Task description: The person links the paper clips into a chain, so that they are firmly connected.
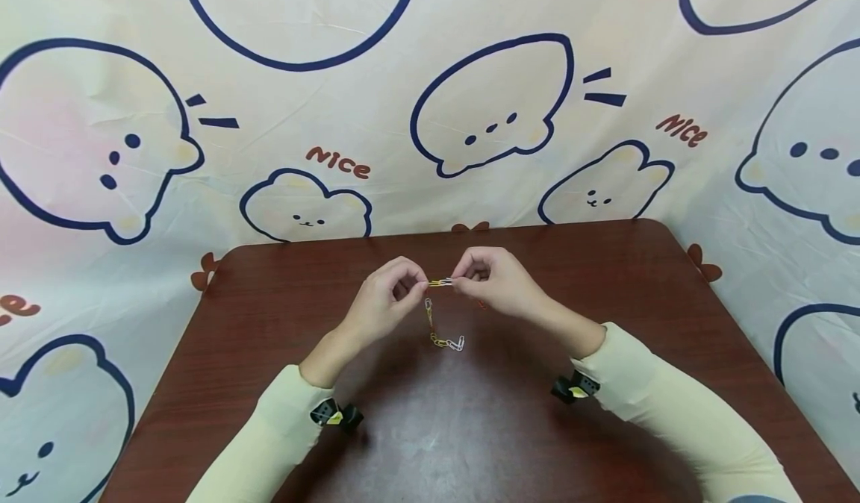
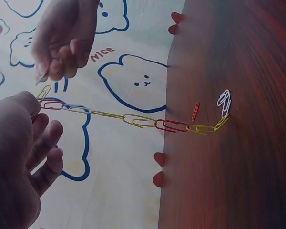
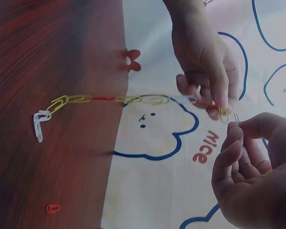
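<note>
A chain of linked paper clips (image 2: 140, 120) in yellow, red and white hangs from my left hand (image 1: 386, 298). Its lower end, with white clips (image 2: 224, 102), lies on the table. Finger and thumb of the left hand pinch the top of the chain, where a yellow paper clip (image 3: 223, 114) sticks out. Facing it, my right hand (image 1: 500, 283) pinches a single white paper clip (image 3: 236, 118) between thumb and forefinger. In the head view the two clips meet or overlap between the fingertips; whether they are linked I cannot tell.
One loose red paper clip (image 3: 53, 208) lies on the dark brown wooden table (image 1: 470, 428), beyond the chain. A light cloth (image 1: 390, 115) with cartoon drawings hangs around the back and sides of the table. Each wrist wears a small black camera (image 1: 336, 414).
</note>
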### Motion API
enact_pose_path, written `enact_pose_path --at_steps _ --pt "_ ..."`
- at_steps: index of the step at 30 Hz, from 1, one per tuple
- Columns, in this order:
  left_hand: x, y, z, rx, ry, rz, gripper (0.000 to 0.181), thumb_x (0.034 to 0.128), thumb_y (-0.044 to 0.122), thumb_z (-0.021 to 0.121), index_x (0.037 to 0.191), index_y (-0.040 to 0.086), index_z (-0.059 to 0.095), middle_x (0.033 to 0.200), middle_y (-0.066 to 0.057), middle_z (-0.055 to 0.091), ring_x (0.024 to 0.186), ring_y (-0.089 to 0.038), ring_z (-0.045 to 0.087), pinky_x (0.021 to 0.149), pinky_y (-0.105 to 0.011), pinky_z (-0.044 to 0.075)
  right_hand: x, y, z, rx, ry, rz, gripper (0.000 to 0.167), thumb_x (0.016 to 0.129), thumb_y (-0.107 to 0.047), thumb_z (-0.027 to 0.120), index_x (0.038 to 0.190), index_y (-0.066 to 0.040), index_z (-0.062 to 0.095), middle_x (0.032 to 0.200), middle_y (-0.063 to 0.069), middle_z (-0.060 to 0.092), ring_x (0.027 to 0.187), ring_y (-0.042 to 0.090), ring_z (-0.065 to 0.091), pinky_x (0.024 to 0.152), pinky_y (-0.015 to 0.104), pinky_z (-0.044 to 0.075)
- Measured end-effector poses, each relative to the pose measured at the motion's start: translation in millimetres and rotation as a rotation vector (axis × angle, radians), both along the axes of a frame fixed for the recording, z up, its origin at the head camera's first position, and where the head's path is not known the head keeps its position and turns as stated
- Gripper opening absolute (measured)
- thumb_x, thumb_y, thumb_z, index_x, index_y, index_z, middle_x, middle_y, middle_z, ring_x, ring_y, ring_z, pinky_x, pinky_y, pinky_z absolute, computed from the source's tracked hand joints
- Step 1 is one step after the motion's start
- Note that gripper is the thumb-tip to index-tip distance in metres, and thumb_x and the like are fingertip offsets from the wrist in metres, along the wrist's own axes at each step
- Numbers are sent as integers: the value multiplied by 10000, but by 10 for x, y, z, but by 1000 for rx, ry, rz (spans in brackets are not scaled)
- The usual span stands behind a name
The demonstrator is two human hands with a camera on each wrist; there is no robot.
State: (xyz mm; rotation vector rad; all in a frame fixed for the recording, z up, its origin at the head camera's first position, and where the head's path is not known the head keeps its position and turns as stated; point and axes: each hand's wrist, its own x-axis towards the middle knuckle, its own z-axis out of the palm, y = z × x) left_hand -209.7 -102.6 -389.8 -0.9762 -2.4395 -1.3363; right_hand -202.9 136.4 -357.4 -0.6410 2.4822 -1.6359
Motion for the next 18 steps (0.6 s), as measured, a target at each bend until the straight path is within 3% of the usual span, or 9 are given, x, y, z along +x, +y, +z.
enact_pose_path --at_steps 11,18 --pt "31 36 -21 15 42 2 68 946 50 706 936 89 650 919 4 619 765 -115 586 662 -269 512 6 -155 12 5 -23 -39 55 919 -50 699 873 -81 703 717 66 635 608 190 542 502 274 417" --pt "60 36 -44 12 67 5 81 941 36 706 929 92 649 918 5 618 761 -111 587 661 -260 511 33 -118 -8 -10 -102 -39 55 931 -73 699 912 -22 696 779 274 614 510 170 470 462 262 402"
